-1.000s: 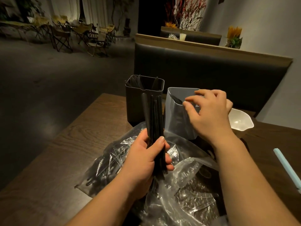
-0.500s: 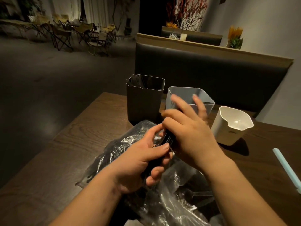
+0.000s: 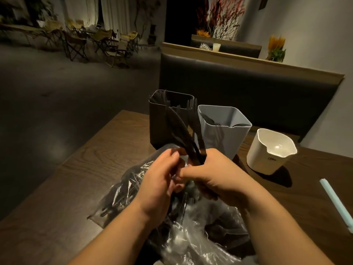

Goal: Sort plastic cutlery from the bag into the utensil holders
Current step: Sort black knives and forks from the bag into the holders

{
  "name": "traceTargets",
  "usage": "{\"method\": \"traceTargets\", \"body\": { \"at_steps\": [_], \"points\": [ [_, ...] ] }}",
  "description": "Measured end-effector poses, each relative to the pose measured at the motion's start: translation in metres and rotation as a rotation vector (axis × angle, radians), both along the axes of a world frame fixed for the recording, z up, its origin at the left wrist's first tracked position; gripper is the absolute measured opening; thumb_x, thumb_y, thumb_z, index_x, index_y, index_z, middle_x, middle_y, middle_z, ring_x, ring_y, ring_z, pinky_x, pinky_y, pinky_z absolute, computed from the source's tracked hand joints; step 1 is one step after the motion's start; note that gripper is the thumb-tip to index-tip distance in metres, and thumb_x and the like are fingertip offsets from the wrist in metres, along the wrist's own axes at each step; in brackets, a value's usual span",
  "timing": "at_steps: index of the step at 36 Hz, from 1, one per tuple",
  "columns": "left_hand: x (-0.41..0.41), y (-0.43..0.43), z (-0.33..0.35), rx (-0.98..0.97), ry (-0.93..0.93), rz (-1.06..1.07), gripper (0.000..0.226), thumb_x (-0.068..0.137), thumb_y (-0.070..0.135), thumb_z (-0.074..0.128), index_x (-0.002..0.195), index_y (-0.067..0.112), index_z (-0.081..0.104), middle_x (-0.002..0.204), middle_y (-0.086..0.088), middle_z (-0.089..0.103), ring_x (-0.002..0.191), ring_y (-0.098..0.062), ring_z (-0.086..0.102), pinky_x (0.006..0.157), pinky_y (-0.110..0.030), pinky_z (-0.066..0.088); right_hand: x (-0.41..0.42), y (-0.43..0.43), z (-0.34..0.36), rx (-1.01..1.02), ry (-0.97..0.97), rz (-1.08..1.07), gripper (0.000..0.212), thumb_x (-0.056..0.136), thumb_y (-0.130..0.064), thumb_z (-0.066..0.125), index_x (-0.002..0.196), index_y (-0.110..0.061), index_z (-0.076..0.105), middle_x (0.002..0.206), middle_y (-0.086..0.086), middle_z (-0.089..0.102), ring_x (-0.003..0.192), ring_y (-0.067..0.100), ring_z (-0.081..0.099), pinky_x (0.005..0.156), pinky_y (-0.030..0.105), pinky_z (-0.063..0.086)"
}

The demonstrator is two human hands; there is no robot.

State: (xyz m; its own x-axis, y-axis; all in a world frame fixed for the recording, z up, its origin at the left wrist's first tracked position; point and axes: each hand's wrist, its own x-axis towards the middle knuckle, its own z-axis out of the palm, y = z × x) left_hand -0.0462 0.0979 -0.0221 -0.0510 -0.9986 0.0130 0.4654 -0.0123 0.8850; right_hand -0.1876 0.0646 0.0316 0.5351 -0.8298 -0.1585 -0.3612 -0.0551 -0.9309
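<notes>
My right hand [image 3: 215, 178] had its fingers wrapped round the handle ends of a fanned bunch of black cutlery [image 3: 183, 131] above the bag [image 3: 191, 236], mid-bench [image 3: 76, 178] just short of the holders [image 3: 227, 138], left hand [image 3: 158, 180] curled alongside (couldn't tell if gripping), and it looked light, stiff and slippery, so handles seemed the spot to pinch.

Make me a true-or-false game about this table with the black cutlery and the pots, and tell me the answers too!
1. The right hand grips a bundle of black cutlery. True.
2. The white holder is stuffed with cutlery. False: no cutlery shows inside it.
3. Three holders stand on the table. True.
4. The grey holder stands left of the black holder. False: it stands to the right of it, between the black and the white one.
5. The plastic bag lies on the table. True.
</notes>
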Motion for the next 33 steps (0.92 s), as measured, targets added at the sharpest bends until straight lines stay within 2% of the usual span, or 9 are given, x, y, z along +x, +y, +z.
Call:
{"method": "traceTargets", "body": {
  "at_steps": [4,8,15,19,21,23,25,27,33],
  "points": [
    [-0.006,0.007,-0.001,-0.061,-0.055,-0.099,0.047,0.088,0.034,0.056,0.128,0.009,0.063,0.119,-0.014,0.071,0.111,-0.027,0.067,0.094,-0.039,0.052,0.002,0.002,-0.006,0.132,-0.050,0.144,0.006,0.088,-0.006,0.068,0.087,-0.011,0.064,0.059,0.008,0.043,0.043,0.010,0.039,0.041,0.022,0.032],
    [-0.006,0.006,-0.002,-0.034,-0.057,-0.113,0.042,0.086,0.031,0.058,0.124,0.018,0.067,0.117,-0.015,0.072,0.110,-0.025,0.068,0.089,-0.034,0.057,0.003,0.001,-0.010,0.209,-0.079,0.189,0.019,0.087,0.003,0.061,0.078,-0.014,0.063,0.048,0.001,0.041,0.039,0.010,0.037,0.042,0.022,0.029],
    [-0.010,0.006,-0.003,0.011,-0.085,-0.065,0.040,0.089,0.028,0.061,0.121,0.003,0.065,0.118,-0.015,0.071,0.113,-0.027,0.068,0.093,-0.038,0.056,0.000,0.000,-0.013,0.264,-0.074,0.237,0.034,0.082,0.006,0.061,0.068,-0.024,0.067,0.051,-0.001,0.048,0.046,0.013,0.044,0.044,0.023,0.033],
    [-0.010,0.007,0.001,0.038,-0.033,-0.063,0.043,0.088,0.034,0.055,0.122,0.013,0.069,0.098,-0.013,0.074,0.068,-0.024,0.069,0.047,-0.031,0.052,0.002,0.000,-0.010,0.227,-0.021,0.228,0.015,0.091,0.003,0.060,0.102,-0.007,0.062,0.067,0.004,0.066,0.059,0.019,0.062,0.051,0.023,0.047],
    [-0.009,0.007,0.003,0.055,0.014,-0.047,0.042,0.087,0.036,0.054,0.117,0.013,0.073,0.095,-0.014,0.074,0.068,-0.024,0.067,0.049,-0.030,0.051,-0.002,-0.003,-0.006,0.197,0.072,0.223,0.019,0.094,-0.014,0.067,0.111,-0.006,0.064,0.087,0.011,0.073,0.077,0.024,0.072,0.069,0.031,0.059],
    [-0.007,0.004,0.003,0.048,0.091,-0.033,0.039,0.092,0.033,0.052,0.109,0.005,0.073,0.100,-0.018,0.075,0.082,-0.026,0.072,0.061,-0.036,0.060,-0.011,-0.007,0.003,0.064,0.230,0.189,0.023,0.090,-0.031,0.072,0.112,-0.022,0.068,0.100,-0.002,0.075,0.091,0.012,0.073,0.083,0.029,0.059],
    [-0.005,0.004,0.004,0.026,0.099,-0.010,0.037,0.098,0.028,0.049,0.098,-0.003,0.069,0.092,-0.018,0.073,0.083,-0.025,0.072,0.070,-0.031,0.060,-0.019,-0.009,0.014,-0.055,0.272,0.145,0.028,0.082,-0.043,0.073,0.108,-0.032,0.071,0.100,-0.016,0.075,0.088,0.001,0.070,0.082,0.023,0.057],
    [-0.006,0.004,0.005,0.010,0.068,0.018,0.034,0.100,0.027,0.048,0.088,0.000,0.065,0.082,-0.016,0.069,0.077,-0.024,0.070,0.070,-0.029,0.057,-0.027,-0.012,0.019,-0.082,0.194,0.040,0.042,0.073,-0.050,0.072,0.098,-0.017,0.075,0.088,-0.004,0.076,0.075,0.011,0.068,0.073,0.031,0.058],
    [-0.014,0.006,0.003,0.037,0.186,-0.094,0.024,0.090,0.028,0.056,0.099,0.006,0.056,0.063,-0.004,0.047,0.042,-0.012,0.040,0.042,-0.026,0.038,-0.022,-0.013,0.019,-0.283,-0.147,-0.189,0.012,0.097,-0.015,0.059,0.104,-0.014,0.069,0.078,0.002,0.069,0.065,0.016,0.060,0.060,0.034,0.050]
  ]
}}
